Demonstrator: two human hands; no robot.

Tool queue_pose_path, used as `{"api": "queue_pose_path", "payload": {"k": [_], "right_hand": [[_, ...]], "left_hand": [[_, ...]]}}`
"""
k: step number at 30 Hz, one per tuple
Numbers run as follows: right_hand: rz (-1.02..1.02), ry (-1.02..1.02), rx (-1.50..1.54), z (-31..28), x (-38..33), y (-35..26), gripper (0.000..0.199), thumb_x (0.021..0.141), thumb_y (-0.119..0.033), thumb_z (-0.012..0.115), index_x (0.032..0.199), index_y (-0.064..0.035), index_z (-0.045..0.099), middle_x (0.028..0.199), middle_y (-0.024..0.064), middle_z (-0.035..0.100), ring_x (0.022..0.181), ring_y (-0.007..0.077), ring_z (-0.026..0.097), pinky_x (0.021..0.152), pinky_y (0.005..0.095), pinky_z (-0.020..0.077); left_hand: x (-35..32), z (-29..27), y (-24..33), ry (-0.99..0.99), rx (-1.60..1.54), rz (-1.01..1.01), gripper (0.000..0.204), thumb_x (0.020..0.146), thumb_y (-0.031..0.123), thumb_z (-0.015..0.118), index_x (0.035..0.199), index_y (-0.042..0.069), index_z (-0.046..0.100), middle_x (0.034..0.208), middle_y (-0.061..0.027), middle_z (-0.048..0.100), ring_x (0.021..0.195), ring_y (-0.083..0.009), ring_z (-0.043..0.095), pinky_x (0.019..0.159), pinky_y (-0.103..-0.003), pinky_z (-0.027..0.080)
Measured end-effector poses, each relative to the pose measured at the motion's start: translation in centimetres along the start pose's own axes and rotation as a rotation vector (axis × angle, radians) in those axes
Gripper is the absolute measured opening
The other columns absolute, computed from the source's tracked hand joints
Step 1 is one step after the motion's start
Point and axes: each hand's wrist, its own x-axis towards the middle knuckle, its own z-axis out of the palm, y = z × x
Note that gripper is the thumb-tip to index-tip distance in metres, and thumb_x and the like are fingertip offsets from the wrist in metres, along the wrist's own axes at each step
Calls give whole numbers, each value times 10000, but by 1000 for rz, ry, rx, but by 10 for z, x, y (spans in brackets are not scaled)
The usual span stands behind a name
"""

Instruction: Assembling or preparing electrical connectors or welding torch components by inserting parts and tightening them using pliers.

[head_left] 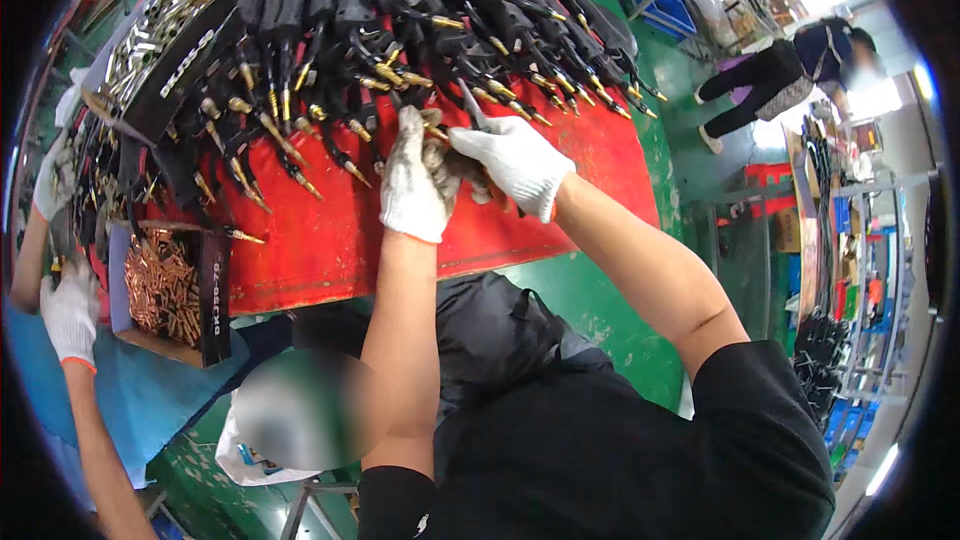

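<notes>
Both my hands, in white knit gloves, meet over the front part of the red table [330,240]. My left hand [413,180], its fingertips darkened, is closed around a small brass-coloured end [433,126]; the rest of that piece is hidden by the fingers. My right hand [515,160] is pressed in beside it, thumb and fingers closed on a slim grey piece [469,102] whose kind I cannot make out. Just beyond my fingers lie several black welding torches [350,5] with brass tips toward me.
A carton of silvery nozzles [150,45] sits at the far left, and a carton of copper contact tips [160,290] at the near left. A co-worker's gloved hands [72,315] are at the left edge. Another person [790,70] bends over at the far right, near shelving.
</notes>
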Motion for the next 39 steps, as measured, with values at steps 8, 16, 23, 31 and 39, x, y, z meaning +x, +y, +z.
{"api": "queue_pose_path", "payload": {"k": [8,16,23,31,39], "right_hand": [[-322,115,-568,1,6,-13,419,947,-386,554,909,-1,715,811,193,722,757,341,715,731,441,550],[-399,352,-833,7,-6,-2,312,906,-366,618,933,-58,662,906,195,689,894,410,672,777,495,530],[-418,381,-871,18,0,2,324,918,-378,613,916,-57,655,906,197,681,894,409,672,764,503,526],[-356,409,-976,17,-6,-2,394,943,-435,595,914,-48,664,901,218,689,894,425,676,776,521,524],[-417,463,-911,30,-5,0,326,938,-371,640,870,-53,617,854,203,664,869,414,662,738,496,508]], "left_hand": [[-4,15,-4,135,-19,46,414,1018,512,569,1135,133,684,1035,-36,721,848,-150,706,701,-311,595],[6,6,-11,-44,-60,61,448,1055,455,500,1296,93,609,1218,-74,681,1107,-237,659,945,-406,560],[11,-12,-10,-80,-73,45,451,1030,498,543,1242,107,623,1196,-54,678,1098,-224,653,942,-411,553],[9,-7,-22,-64,8,167,378,1043,452,549,1184,114,644,1114,-52,692,1045,-194,650,913,-355,537],[3,0,-14,-65,-121,111,377,1020,504,573,1093,144,656,962,-21,709,858,-169,677,732,-320,548]]}}
